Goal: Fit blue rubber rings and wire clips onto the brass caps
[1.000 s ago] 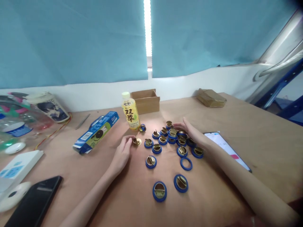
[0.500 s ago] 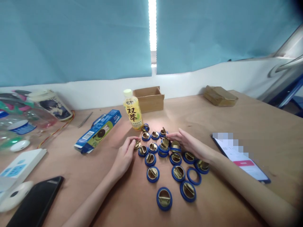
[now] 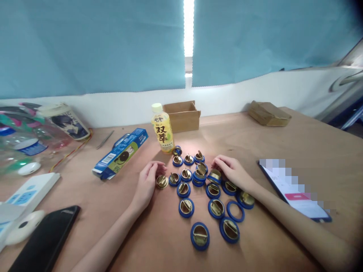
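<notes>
Round brass-coloured pin-back badge pieces, most in blue rings, lie pin side up across the table. My left hand (image 3: 147, 181) rests at their left edge, fingers loosely bent and holding nothing. Just beside it lies a brass pin back (image 3: 162, 182) with no blue ring around it. On the other side, my right hand (image 3: 231, 172) is loosely curved, with its fingertips close above a tilted blue-ringed badge (image 3: 214, 176); whether they touch is unclear. Between the hands, some badges form a small stack (image 3: 199, 176). A bare blue ring (image 3: 235, 211) lies nearer to me.
A yellow-labelled drink bottle (image 3: 163, 130) stands behind the badges, before an open cardboard box (image 3: 184, 119). At left are a blue carton (image 3: 120, 154), tweezers (image 3: 105, 139) and a black phone (image 3: 47, 241). A lit phone (image 3: 292, 192) lies at right, a brown package (image 3: 269, 113) farther back.
My left hand has drawn slightly away from the ringless pin back, which now shows fully. My right hand has shifted right, its fingers more bent. The view has turned slightly left.
</notes>
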`<state>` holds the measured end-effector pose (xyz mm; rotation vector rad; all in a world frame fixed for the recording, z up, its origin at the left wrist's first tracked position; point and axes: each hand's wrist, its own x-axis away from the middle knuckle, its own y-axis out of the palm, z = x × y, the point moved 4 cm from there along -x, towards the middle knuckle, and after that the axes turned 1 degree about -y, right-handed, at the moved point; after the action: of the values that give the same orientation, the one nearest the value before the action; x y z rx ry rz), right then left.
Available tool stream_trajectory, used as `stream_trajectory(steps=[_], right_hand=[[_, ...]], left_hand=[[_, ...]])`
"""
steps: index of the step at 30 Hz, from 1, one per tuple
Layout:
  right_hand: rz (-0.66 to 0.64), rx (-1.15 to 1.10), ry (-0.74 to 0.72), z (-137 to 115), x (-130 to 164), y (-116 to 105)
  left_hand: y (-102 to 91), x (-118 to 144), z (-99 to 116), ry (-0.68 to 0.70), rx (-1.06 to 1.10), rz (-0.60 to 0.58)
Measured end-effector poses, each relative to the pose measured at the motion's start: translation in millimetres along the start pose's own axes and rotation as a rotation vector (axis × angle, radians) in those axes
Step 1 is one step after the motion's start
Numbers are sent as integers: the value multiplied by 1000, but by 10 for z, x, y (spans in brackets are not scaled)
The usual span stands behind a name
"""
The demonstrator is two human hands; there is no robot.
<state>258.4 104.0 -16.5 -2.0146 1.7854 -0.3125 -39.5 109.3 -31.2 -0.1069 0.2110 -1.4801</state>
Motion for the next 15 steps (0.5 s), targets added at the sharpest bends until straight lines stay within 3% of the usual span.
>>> stream_trajectory(steps=[9, 13, 15], right_hand=[[25, 153, -67, -165, 53, 5], [97, 324, -160, -415, 132, -204], [65, 321, -141, -526, 184, -349]], left_hand=[[87, 99, 100, 58, -169, -150], [100, 122, 142, 83, -218, -163], [102, 124, 155, 95, -234, -156]])
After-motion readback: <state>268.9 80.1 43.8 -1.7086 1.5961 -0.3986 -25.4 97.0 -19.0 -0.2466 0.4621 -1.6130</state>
